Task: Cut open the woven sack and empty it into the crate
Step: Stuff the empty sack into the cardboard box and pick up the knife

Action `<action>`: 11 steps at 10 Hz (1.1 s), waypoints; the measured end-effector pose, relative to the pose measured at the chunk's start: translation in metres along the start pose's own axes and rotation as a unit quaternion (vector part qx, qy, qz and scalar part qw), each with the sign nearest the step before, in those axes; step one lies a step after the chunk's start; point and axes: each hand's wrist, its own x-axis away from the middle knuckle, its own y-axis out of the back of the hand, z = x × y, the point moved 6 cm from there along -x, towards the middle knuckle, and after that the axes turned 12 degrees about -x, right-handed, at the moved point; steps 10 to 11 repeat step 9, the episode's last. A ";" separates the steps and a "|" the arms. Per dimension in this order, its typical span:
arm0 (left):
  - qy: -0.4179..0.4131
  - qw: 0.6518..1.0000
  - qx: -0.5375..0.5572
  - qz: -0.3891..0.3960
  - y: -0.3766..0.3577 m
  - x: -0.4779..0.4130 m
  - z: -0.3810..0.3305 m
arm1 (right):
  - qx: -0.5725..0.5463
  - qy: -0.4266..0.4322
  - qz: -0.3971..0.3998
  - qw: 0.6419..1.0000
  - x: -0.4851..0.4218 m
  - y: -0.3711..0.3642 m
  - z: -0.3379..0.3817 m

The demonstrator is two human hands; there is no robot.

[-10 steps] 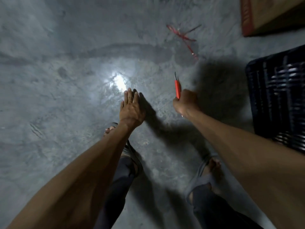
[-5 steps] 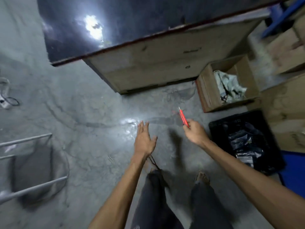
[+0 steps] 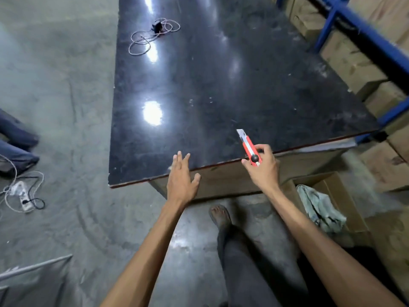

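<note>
We have the utility knife point(image 3: 249, 147) pinched in our right hand point(image 3: 263, 168), fingers clamped on its red body near the black lock knob, with the pale blade run out and pointing up and away over the worktop point(image 3: 221, 85). Our left hand point(image 3: 181, 179) is empty, fingers spread and relaxed, hovering just at the worktop's near edge. Neither the woven sack nor the crate shows anywhere in this view, so we cannot say where they sit.

The main risk, as we judge it, is that bare blade — we are walking with it extended, our foot point(image 3: 219, 214) is bare on the floor, and the free hand swings near the knife. A stumble or a loose grip could nick a hand or drop the knife toward the foot. The cables point(image 3: 24, 196) trailing on the floor at left could also catch a step.

The worktop is a broad slab, black and glossy, throwing back bright lamp glare, scuffed with pale flecks, its edge a thin reddish line over a raw board side. The floor is grey concrete, mottled and dull. A coiled cord point(image 3: 150, 36) lies on the far worktop, and an open cardboard box point(image 3: 345, 196) holding crumpled cloth stands at right — soft, creased stuff.
</note>
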 end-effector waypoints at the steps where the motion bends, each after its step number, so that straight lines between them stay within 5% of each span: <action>1: 0.023 0.999 -0.034 0.012 -0.024 -0.073 0.012 | 0.042 0.022 -0.016 0.999 -0.071 -0.032 -0.012; 6: 0.110 0.980 -0.139 0.087 -0.105 -0.169 0.026 | 0.270 0.015 -0.003 0.963 -0.180 -0.115 -0.084; 11: 0.081 0.970 -0.141 0.180 -0.081 -0.164 0.025 | 0.293 -0.060 0.085 0.950 -0.161 -0.113 -0.058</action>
